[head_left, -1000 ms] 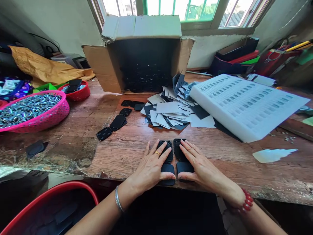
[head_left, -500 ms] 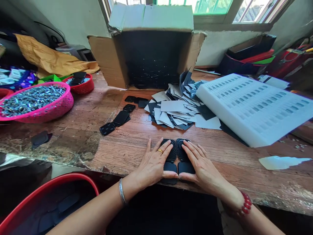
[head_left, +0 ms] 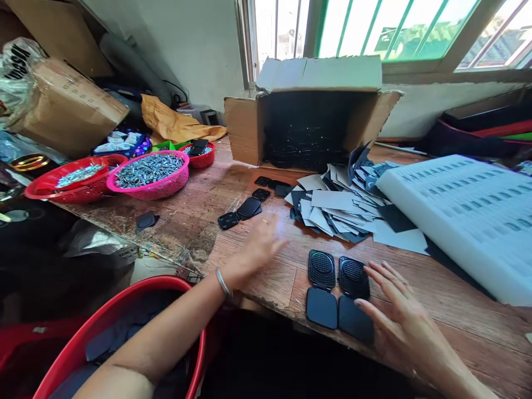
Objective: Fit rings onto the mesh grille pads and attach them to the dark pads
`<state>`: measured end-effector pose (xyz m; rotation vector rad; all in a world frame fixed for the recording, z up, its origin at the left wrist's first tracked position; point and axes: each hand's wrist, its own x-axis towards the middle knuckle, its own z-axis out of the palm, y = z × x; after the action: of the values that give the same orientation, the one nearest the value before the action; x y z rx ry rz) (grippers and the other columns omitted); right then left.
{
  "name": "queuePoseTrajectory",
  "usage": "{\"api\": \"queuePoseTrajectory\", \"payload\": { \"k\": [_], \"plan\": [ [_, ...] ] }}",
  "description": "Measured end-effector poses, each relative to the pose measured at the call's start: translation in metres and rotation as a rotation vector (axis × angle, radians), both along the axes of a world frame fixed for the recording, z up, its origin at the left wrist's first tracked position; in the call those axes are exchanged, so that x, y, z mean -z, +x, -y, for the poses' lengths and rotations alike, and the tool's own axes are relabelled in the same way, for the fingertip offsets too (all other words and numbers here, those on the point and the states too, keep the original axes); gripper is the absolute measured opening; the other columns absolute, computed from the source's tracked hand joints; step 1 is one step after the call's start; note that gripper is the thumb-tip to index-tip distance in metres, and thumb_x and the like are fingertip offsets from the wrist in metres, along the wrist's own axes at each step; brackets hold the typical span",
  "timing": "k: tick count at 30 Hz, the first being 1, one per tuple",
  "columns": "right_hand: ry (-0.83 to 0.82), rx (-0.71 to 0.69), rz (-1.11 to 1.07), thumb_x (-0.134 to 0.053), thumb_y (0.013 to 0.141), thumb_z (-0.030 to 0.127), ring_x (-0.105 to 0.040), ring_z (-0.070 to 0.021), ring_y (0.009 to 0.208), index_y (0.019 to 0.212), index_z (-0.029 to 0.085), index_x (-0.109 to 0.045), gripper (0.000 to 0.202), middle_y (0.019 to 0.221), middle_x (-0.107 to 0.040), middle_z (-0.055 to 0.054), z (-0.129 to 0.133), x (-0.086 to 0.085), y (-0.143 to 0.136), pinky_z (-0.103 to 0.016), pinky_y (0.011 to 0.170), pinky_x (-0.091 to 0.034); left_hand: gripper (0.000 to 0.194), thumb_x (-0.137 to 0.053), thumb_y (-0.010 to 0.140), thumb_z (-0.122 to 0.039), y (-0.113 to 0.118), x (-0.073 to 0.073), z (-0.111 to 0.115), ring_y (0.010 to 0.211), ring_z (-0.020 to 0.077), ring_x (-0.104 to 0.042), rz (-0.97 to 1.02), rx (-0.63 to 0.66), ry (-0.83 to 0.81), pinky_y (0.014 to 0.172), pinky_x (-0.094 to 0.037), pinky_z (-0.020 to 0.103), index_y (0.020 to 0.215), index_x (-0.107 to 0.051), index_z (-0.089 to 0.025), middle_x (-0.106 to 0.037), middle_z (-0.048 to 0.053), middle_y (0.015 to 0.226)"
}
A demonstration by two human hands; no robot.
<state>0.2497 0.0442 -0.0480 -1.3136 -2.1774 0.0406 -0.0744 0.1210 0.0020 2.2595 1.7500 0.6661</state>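
Two black hinged compact-like cases lie unfolded side by side near the table's front edge. The left case and the right case each show a ridged upper half with a round pattern and a smooth lower half. My right hand is open beside the right case, fingers spread, fingertips at its right side. Over the wood to the left, my left hand is blurred but open, thumb apart and nothing visible in it. Just beyond it are smaller black hinged pieces, lying in a slanting row.
Behind stands an open cardboard box. A heap of grey and black cards lies beside a white slotted foam block. Pink basket and red basket hold metal parts. A red tub sits below the table edge.
Both hands have come off the two cases: the left has swung left toward the small black pieces, the right has slid to the right. The view has turned left.
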Motion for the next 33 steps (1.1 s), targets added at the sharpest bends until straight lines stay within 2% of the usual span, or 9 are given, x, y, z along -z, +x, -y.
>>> {"api": "queuePoseTrajectory", "payload": {
  "k": [4, 6, 11, 15, 19, 23, 27, 30, 33],
  "plan": [
    [-0.025, 0.044, -0.046, -0.049, 0.096, 0.047, -0.051, -0.0339, 0.131, 0.125, 0.022, -0.061, 0.039, 0.136, -0.059, -0.013, 0.002, -0.004, 0.003, -0.056, 0.1, -0.049, 0.057, -0.074, 0.08, -0.03, -0.055, -0.006, -0.053, 0.133, 0.0437, -0.04, 0.048, -0.334, 0.012, 0.11, -0.031, 0.058, 0.127, -0.054, -0.004, -0.051, 0.029, 0.136],
    [-0.035, 0.069, -0.062, -0.048, 0.096, 0.047, -0.052, -0.0343, 0.13, 0.117, 0.023, -0.065, 0.036, 0.135, -0.06, -0.012, 0.003, -0.001, 0.002, -0.057, 0.099, -0.05, 0.052, -0.081, 0.071, -0.032, -0.07, -0.004, -0.069, 0.129, 0.0486, -0.041, 0.09, -0.407, -0.01, 0.106, -0.032, 0.062, 0.112, -0.061, -0.006, -0.056, 0.029, 0.127],
    [-0.041, 0.066, -0.124, -0.05, 0.096, 0.045, -0.047, -0.035, 0.134, 0.111, 0.022, -0.068, 0.033, 0.133, -0.061, -0.013, 0.007, -0.006, -0.005, -0.06, 0.102, -0.046, 0.027, -0.074, 0.069, -0.02, -0.077, -0.001, -0.075, 0.117, 0.0352, -0.053, 0.288, -0.416, -0.002, 0.103, -0.037, 0.049, 0.092, -0.06, -0.017, -0.064, 0.014, 0.107],
    [-0.089, 0.091, -0.251, -0.054, 0.094, 0.043, -0.053, -0.031, 0.13, 0.114, 0.024, -0.068, 0.031, 0.132, -0.063, -0.011, 0.009, -0.024, -0.018, -0.055, 0.105, -0.047, 0.019, -0.063, 0.074, -0.024, -0.073, -0.007, -0.052, 0.077, 0.0208, -0.061, 0.54, -0.289, -0.08, 0.079, -0.048, 0.035, 0.09, -0.052, -0.021, -0.059, 0.0, 0.075],
    [-0.248, 0.124, -0.49, -0.062, 0.09, 0.044, -0.062, -0.0287, 0.12, 0.135, 0.023, -0.055, 0.05, 0.131, -0.065, -0.012, 0.003, -0.035, -0.048, -0.051, 0.104, -0.05, 0.034, -0.07, 0.068, -0.042, -0.058, -0.007, -0.011, 0.064, 0.0143, -0.058, 0.751, 0.005, -0.268, 0.064, -0.047, 0.026, 0.084, -0.05, -0.021, -0.056, -0.004, 0.069],
    [-0.363, -0.127, -0.638, -0.061, 0.092, 0.035, -0.067, -0.0244, 0.113, 0.135, 0.023, -0.057, 0.044, 0.127, -0.069, -0.009, -0.002, -0.043, -0.09, -0.041, 0.096, -0.057, 0.039, -0.077, 0.066, -0.047, -0.038, 0.004, 0.019, 0.066, 0.0144, -0.061, 0.811, 0.222, -0.409, 0.063, -0.048, 0.026, 0.077, -0.051, -0.02, -0.06, -0.002, 0.07],
    [-0.138, -0.326, -0.416, -0.046, 0.095, 0.011, -0.069, -0.0212, 0.111, 0.125, 0.017, -0.065, 0.035, 0.12, -0.072, -0.01, 0.003, -0.045, -0.125, -0.036, 0.097, -0.057, 0.023, -0.067, 0.08, -0.038, -0.042, 0.015, 0.016, 0.091, 0.0204, -0.067, 0.614, 0.197, -0.273, 0.081, -0.053, 0.033, 0.09, -0.06, -0.019, -0.071, 0.006, 0.099],
    [0.105, -0.302, -0.075, -0.039, 0.088, -0.001, -0.061, -0.0266, 0.123, 0.128, 0.007, -0.062, 0.047, 0.129, -0.066, -0.019, 0.008, -0.033, -0.142, -0.043, 0.104, -0.053, 0.026, -0.058, 0.084, -0.024, -0.066, 0.017, 0.001, 0.109, 0.0253, -0.062, 0.375, -0.007, -0.093, 0.099, -0.047, 0.042, 0.109, -0.063, -0.019, -0.067, 0.01, 0.117],
    [0.163, -0.243, 0.217, -0.044, 0.085, -0.002, -0.062, -0.0336, 0.121, 0.123, 0.0, -0.064, 0.043, 0.127, -0.065, -0.025, 0.009, -0.017, -0.153, -0.048, 0.1, -0.055, 0.033, -0.056, 0.086, -0.023, -0.093, 0.015, -0.018, 0.123, 0.0323, -0.049, 0.191, -0.193, -0.021, 0.11, -0.034, 0.051, 0.117, -0.062, -0.015, -0.06, 0.016, 0.126]
  ]
}}
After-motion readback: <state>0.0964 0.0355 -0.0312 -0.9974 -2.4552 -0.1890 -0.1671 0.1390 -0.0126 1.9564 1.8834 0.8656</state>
